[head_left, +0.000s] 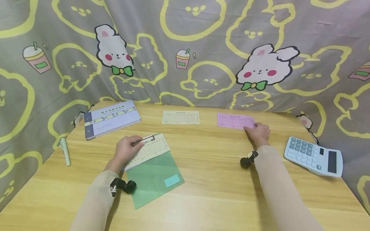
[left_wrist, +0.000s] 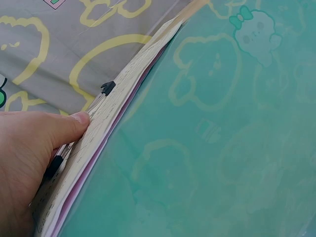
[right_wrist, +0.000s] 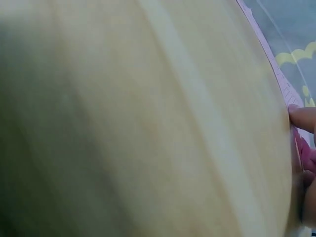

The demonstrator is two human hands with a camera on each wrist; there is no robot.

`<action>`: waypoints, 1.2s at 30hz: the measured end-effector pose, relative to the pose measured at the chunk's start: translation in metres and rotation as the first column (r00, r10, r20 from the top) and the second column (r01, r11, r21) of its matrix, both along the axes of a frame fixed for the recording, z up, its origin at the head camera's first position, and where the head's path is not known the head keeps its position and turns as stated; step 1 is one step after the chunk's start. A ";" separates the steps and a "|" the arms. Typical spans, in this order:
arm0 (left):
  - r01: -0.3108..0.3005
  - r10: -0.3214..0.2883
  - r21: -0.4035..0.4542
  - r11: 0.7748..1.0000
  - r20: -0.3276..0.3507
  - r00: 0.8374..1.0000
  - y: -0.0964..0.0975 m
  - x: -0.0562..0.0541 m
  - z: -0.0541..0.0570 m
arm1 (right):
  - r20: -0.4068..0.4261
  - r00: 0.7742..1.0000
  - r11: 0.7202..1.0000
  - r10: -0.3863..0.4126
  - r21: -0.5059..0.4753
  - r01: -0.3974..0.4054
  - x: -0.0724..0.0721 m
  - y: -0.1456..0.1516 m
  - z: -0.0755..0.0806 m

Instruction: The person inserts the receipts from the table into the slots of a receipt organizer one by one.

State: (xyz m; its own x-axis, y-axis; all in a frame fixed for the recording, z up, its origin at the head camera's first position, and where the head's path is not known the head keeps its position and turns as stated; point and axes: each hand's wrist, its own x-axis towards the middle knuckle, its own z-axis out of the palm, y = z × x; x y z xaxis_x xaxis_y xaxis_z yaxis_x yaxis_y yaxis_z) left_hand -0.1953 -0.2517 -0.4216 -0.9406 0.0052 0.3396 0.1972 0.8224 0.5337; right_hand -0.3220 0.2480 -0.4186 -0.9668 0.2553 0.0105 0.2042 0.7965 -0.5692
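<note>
My left hand (head_left: 125, 150) grips the clip end of a green clipboard (head_left: 150, 179), thumb on top beside the metal clip (head_left: 144, 140). Cream printed forms (head_left: 153, 149) lie under that clip, covering the board's upper part. In the left wrist view, pink sheets (left_wrist: 81, 182) show as a thin layer beneath the cream ones. At the back right, my right hand (head_left: 259, 133) pinches the right edge of a pink printed form (head_left: 233, 120). Only the fingers (right_wrist: 302, 117) and a strip of that form show in the right wrist view.
Another cream form (head_left: 180, 117) lies at the back middle. A blue-and-white account book (head_left: 113, 118) sits back left, with a pale green pen (head_left: 65, 152) before it. To the right rests a light blue calculator (head_left: 313, 156). A patterned grey curtain (head_left: 150, 19) hangs behind the table.
</note>
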 end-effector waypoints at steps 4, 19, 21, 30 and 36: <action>-0.002 0.002 0.004 1.000 0.004 1.000 0.000 0.000 0.000 | -0.004 1.000 0.999 -0.011 -0.030 0.011 0.002 -0.001 0.001; -0.001 0.001 -0.005 1.000 -0.013 1.000 0.000 0.001 0.000 | -0.009 1.000 0.982 -0.001 -0.188 -0.001 0.002 -0.001 0.005; 0.000 0.000 -0.014 1.000 -0.018 1.000 0.000 0.000 -0.001 | -0.015 1.000 0.979 0.009 -0.204 -0.012 0.002 -0.001 0.005; -0.014 0.014 -0.014 1.000 -0.024 1.000 0.000 -0.001 -0.001 | -0.065 0.995 0.973 0.082 -0.211 -0.094 0.001 -0.001 0.005; -0.009 0.009 -0.010 1.000 -0.021 1.000 0.000 0.000 -0.001 | -0.050 0.998 0.977 0.049 -0.204 -0.058 0.002 -0.001 0.005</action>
State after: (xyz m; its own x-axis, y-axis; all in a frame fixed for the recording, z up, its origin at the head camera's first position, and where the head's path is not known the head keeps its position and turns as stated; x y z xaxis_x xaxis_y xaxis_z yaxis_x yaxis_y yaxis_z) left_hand -0.1952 -0.2517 -0.4229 -0.9331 0.0003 0.3595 0.2011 0.8294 0.5212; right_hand -0.3196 0.2468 -0.4136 -0.9789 0.2043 0.0068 0.1349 0.6708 -0.7293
